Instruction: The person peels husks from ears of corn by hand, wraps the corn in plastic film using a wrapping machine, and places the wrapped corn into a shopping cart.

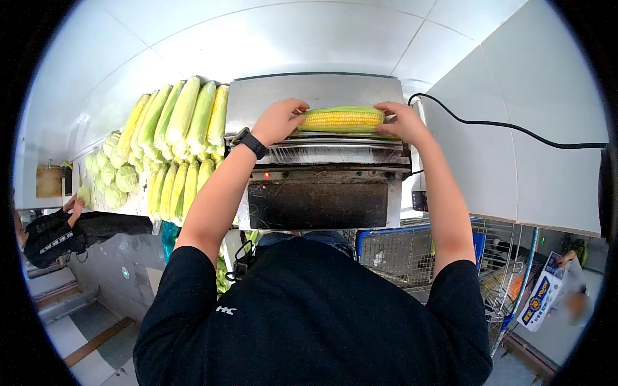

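Basically, an ear of corn (344, 119) lies crosswise on the steel wrapping machine (315, 90), between both hands, yellow kernels showing with green husk along its far side. Left hand (280, 121), black watch (250, 143) on wrist, has curled fingers and thumb pinching the left end; right hand (402, 122) pinches the other end, thumb and fingers apart around it. Flat steel runs behind the cob to the machine's back edge, near the white wall (309, 38). Tight on the left: stacked corn (183, 119) is just beside the machine. Right side has some room before the side wall panel (476, 141); black cable (508, 125) crosses there.

Cob underside hidden, undersides of both hands too. Clear film (335, 153) sits just below the cob, glare makes its edge hard to read. Frame corners cut off black; label print on the right-hand box (543, 299) is small and tilted.

Dark plate (317, 203) at the near side looks stained, red light (266, 174) lit above it. Cabbages (116, 170) beyond the stack, another person (58, 231) far left, wire cart (399, 257) with blue trim at lower right.
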Demonstrator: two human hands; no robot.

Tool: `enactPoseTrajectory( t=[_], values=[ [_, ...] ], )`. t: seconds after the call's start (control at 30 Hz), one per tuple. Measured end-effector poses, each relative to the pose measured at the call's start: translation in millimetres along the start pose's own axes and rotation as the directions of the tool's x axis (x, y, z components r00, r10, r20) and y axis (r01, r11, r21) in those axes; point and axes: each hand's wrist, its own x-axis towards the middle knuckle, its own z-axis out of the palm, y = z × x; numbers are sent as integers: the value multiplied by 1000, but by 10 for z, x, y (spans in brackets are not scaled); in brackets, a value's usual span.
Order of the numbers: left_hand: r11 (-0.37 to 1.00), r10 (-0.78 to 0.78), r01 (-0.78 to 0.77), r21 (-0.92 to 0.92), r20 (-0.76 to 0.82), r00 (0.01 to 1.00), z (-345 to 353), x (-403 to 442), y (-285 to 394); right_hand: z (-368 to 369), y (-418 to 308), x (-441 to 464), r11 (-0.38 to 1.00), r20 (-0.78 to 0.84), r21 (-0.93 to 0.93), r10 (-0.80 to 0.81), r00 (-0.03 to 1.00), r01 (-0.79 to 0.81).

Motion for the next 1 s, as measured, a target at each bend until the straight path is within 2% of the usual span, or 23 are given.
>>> enactPoseTrajectory(
  t=[0.13,0.2,0.3,0.37,0.43,0.5,0.57,0.63,0.7,0.73,0.87,0.93,1.0],
  values=[
    [999,-14,11,50,68,998,-37,-17,24,21,-157,-50,997,5,-62,41,999,-40],
    [999,-11,8,37,72,997,-46,2,20,69,-85,-69,1000,-43,-29,-7,999,6],
    [1000,-7,8,-4,88,996,-33,4,-14,81,-53,-57,997,-30,-68,-38,999,36],
    [997,-21,11,80,114,993,-74,26,-2,101,-123,-62,998,-28,-62,-3,1000,2],
    [998,-21,14,63,119,993,-108,24,-5,96,-155,-57,997,-33,-67,25,999,-27],
    [999,-30,24,44,124,992,-110,7,-21,116,-161,-66,996,-51,-78,-44,998,40],
    [1000,-14,13,15,103,995,-101,-9,-35,98,-159,-49,999,-24,-49,-19,1000,18],
    [1000,-8,6,26,99,995,-129,-12,-26,85,-189,-4,1000,1,-21,-4,1000,4],
    [999,1,-4,34,96,995,-145,-6,-20,69,-220,-18,994,9,-94,-47,999,48],
    [999,-1,-4,45,101,995,-146,-4,-33,92,-223,-9,998,5,-50,-26,1000,26],
    [994,22,-35,108,114,993,-135,-1,-71,79,-263,0,997,18,-60,-42,999,43],
    [994,15,-27,106,113,993,-141,3,-70,53,-302,0,999,46,-16,37,998,-36],
    [995,14,-26,100,112,994,-141,12,-52,67,-236,14,1000,38,-19,11,999,-10]
  ],
)
